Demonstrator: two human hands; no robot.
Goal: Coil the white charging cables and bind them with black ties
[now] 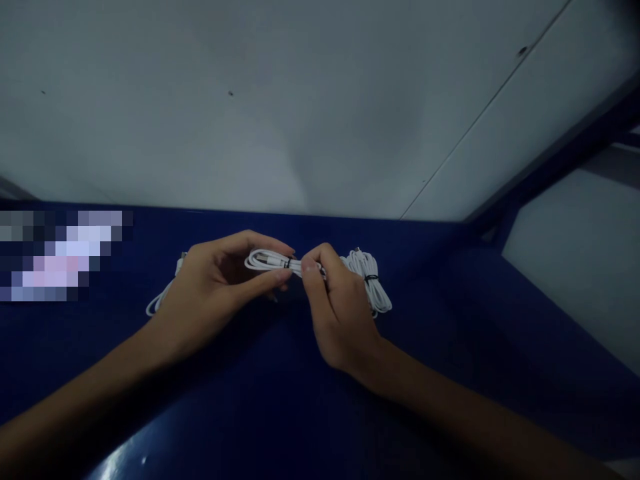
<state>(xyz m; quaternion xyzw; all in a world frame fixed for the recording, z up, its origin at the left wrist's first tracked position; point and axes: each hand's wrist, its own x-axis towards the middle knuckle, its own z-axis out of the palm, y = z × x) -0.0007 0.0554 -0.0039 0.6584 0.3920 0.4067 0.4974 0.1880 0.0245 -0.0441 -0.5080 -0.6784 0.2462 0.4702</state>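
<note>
A coiled white USB cable (pixel 260 260), bound at its middle with a thin black tie, is held up between my two hands. My left hand (pixel 213 280) pinches it near the tie, thumb in front and fingers behind. The other end of the bundle is gripped by my right hand (pixel 337 300), between thumb and bent forefinger. Just beyond my right hand lie tied white cables (pixel 377 290) on the blue table. Another white cable (pixel 160 300) shows beside my left hand, mostly hidden behind it.
The glossy blue tabletop (pixel 250 407) runs back to a pale wall panel (pixel 225 133). At the left edge is a pixelated patch. A dark blue frame (pixel 545 173) slants up at the right, with a pale surface (pixel 580 247) beyond it.
</note>
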